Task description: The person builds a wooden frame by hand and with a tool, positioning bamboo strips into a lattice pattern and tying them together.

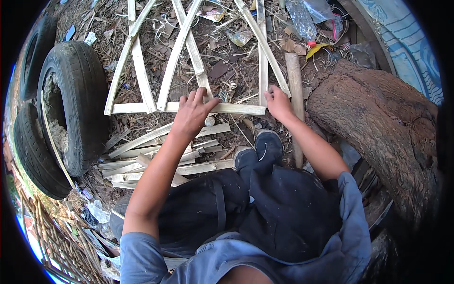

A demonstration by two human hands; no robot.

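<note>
Pale split bamboo strips lie on the ground in a zigzag lattice. One crosswise bamboo strip (236,109) runs along the lattice's near edge, meeting the ends of slanting strips. My left hand (193,111) is closed over its middle, fingers bent across it where a slanting bamboo strip (196,59) comes down. At the right end, my right hand (279,102) is closed by thumb and bent fingers at a corner where an upright bamboo strip (263,52) and a slanting bamboo strip (269,52) come near each other. The fingertips' exact hold there is partly hidden.
A heap of loose bamboo strips (137,154) lies before my feet. Old tyres (85,99) stand at the left. A round wooden stick (295,90) and a thick log (378,123) lie at the right. A plastic bottle (301,21) and litter are scattered behind.
</note>
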